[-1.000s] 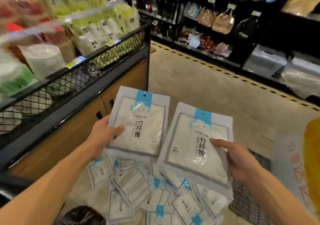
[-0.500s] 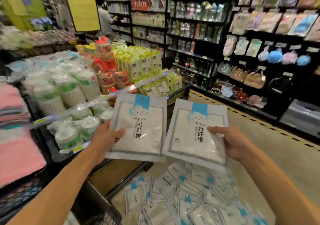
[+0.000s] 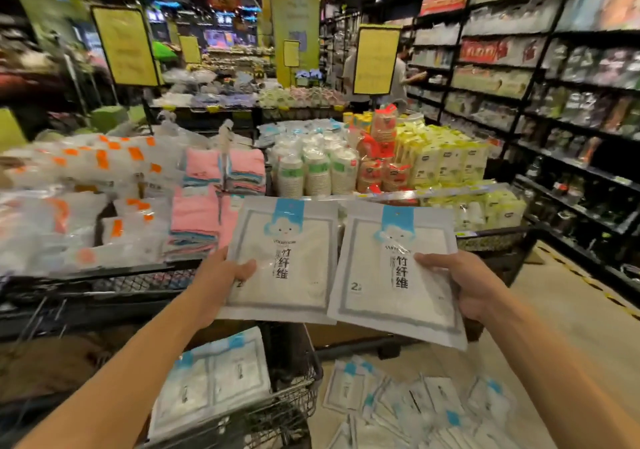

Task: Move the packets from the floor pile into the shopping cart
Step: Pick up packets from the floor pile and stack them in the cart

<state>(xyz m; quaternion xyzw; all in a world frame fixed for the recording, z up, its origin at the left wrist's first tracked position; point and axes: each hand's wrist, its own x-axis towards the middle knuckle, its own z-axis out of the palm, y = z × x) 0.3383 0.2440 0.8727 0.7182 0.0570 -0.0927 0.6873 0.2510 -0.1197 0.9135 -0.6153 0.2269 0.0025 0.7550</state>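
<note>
My left hand (image 3: pixel 218 279) grips a white packet with a blue cloud top (image 3: pixel 287 261) by its left edge. My right hand (image 3: pixel 467 282) grips a second, matching packet (image 3: pixel 391 275) by its right edge. Both packets are held upright side by side at chest height. Below my left arm is the wire shopping cart (image 3: pixel 298 396), with two packets (image 3: pixel 214 379) lying inside it. The floor pile of packets (image 3: pixel 415 410) spreads to the right of the cart, under my right arm.
A low display bin (image 3: pixel 138 286) with black mesh sides stands straight ahead, loaded with towels, paper cups and yellow packs. Dark shelving (image 3: pixel 554 119) lines the right side of the aisle. A person (image 3: pixel 398 71) stands far down the aisle.
Both hands lifted the two packets up from over the floor pile. My view rose and swung left, so the cart with packets inside now shows at the lower left.
</note>
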